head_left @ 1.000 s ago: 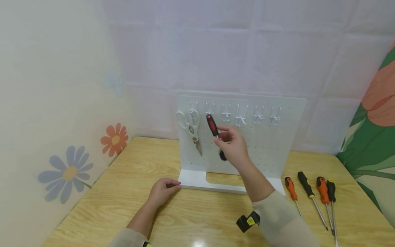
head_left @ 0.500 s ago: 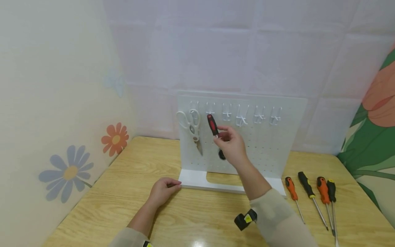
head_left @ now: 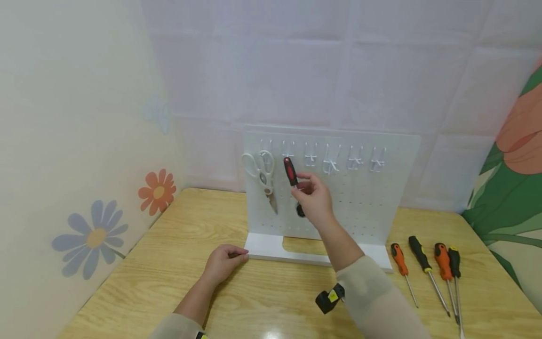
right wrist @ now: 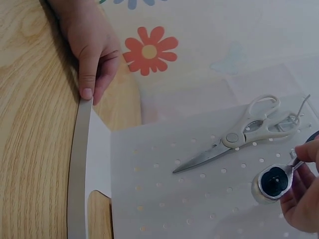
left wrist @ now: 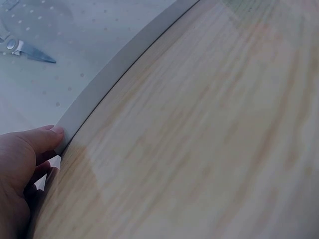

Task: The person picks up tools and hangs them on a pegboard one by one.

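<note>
We see a pale wall of creased cloth at the back, with printed flowers at the sides, then a wood-grain table below it. On the table stands a white board, upright, dotted with holes, its flat base cut out in the middle. Our right hand is in front of the board, thumb and fingertips closed on the tool's slim metal neck; our left hand has thumb and fingers pinched on the base's front left corner. To the board's right lie four screwdrivers, two orange-handled and two black with yellow, handles towards the wall. Scissors hang from the leftmost hook, blades down. Just right of them our tool tilts, its black-and-red handle up by the second hook, its round dark head below our fingers; any mark on the handle is too small to read. By our right cuff sits a black block. Along the board's top runs a row of hooks. Smallest is the block's yellow label, its print too small to make out
</note>
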### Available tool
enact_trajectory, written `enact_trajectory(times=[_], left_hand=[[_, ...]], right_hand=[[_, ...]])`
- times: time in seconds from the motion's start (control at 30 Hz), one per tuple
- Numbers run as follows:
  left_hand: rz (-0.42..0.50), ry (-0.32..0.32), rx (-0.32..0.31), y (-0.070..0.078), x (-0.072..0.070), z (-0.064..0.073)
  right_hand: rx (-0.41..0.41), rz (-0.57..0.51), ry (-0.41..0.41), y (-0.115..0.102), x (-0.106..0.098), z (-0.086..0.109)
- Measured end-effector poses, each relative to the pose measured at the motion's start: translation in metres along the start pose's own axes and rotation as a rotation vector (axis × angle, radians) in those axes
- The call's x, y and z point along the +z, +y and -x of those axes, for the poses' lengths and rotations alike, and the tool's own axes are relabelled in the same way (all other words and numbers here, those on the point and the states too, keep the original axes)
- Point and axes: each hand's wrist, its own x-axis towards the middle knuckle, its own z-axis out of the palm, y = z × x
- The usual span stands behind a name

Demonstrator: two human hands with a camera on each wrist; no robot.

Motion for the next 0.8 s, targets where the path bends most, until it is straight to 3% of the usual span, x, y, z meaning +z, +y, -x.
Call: enact_trajectory(times=[0.33,0.8], left_hand=[[0.007,-0.001,0.004,0.000,0.001,0.000],[0.030,-0.003,0.010,0.001,0.000,0.000]], right_hand=[[0.027,-0.026,0.028,0.005,0.005,-0.008],[0.002,-0.061,0.061,0.012,0.015,-0.016]])
